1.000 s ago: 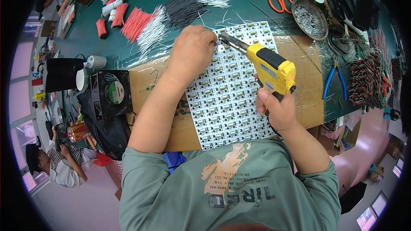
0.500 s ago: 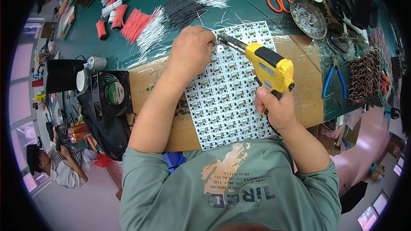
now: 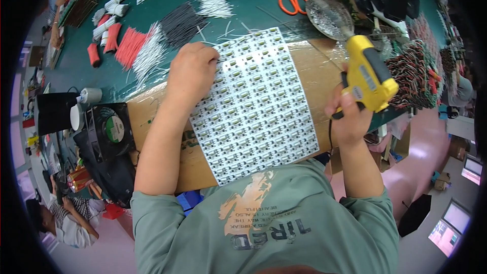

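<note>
A white panel of many small circuit boards (image 3: pixel 256 106) lies on the brown work board in front of me. My left hand (image 3: pixel 193 73) rests at its upper left edge, fingers curled together; whatever they pinch is hidden. My right hand (image 3: pixel 352 119) grips a yellow and black soldering gun (image 3: pixel 373 73), held off the panel to the right. The gun's front end points toward a round metal dish (image 3: pixel 329 18) with silvery scraps in it, and its tip is blurred. A few loose white wires (image 3: pixel 227 29) lie by the panel's top edge.
Piles of red wires (image 3: pixel 131 46), white wires (image 3: pixel 151 57) and black wires (image 3: pixel 181 24) lie at the far left. Orange-handled scissors (image 3: pixel 291 2) sit beside the dish. A black fan (image 3: pixel 109 131) stands left; bunched wired parts (image 3: pixel 413 81) are right. Another person (image 3: pixel 71 218) sits lower left.
My right hand has swung the soldering gun away from the panel's top edge, rightward to the metal dish. The left hand stays at the panel's edge. The whole view has shifted.
</note>
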Action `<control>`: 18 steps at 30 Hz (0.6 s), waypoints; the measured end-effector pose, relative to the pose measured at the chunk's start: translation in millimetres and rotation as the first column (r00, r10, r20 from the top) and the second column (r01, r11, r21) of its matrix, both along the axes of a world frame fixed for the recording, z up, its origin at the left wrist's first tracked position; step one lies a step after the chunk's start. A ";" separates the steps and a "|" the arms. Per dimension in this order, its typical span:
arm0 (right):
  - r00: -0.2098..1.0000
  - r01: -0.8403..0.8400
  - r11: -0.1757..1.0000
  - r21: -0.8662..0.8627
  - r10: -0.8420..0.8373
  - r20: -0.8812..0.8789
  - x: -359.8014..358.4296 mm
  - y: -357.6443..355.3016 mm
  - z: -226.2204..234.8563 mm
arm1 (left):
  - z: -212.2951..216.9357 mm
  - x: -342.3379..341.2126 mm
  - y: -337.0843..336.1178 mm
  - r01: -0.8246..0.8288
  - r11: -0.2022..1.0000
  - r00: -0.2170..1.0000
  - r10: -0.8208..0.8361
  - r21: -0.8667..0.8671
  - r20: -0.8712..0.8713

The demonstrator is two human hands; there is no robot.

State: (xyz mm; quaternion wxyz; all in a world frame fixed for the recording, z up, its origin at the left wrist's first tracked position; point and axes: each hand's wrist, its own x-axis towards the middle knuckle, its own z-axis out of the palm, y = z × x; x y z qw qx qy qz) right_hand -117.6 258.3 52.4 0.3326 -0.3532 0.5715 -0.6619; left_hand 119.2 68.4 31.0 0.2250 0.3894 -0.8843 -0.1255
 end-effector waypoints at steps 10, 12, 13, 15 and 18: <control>0.982 0.167 0.979 0.118 -0.156 -0.104 -48.9 -3.1 8.7 | -0.5 -0.3 0.9 -0.010 1.000 1.000 0.010 -0.006 0.012; 0.990 0.142 0.987 0.082 -0.141 -0.012 -42.1 -5.1 9.7 | -1.1 -0.9 0.7 -0.009 0.999 1.000 0.009 -0.034 0.009; 0.991 0.135 0.987 0.081 -0.135 -0.001 -38.0 -5.2 11.2 | -2.4 -1.5 0.5 -0.013 1.000 1.000 0.013 -0.008 0.006; 0.998 -0.002 0.998 0.067 -0.003 0.062 -26.9 -1.0 13.3 | -3.7 -2.2 0.5 -0.028 0.999 0.999 0.028 0.015 0.018; 0.980 -0.109 0.990 0.084 0.093 0.178 -3.5 4.2 4.5 | -3.6 -3.3 0.2 -0.001 1.000 1.000 0.001 0.006 -0.006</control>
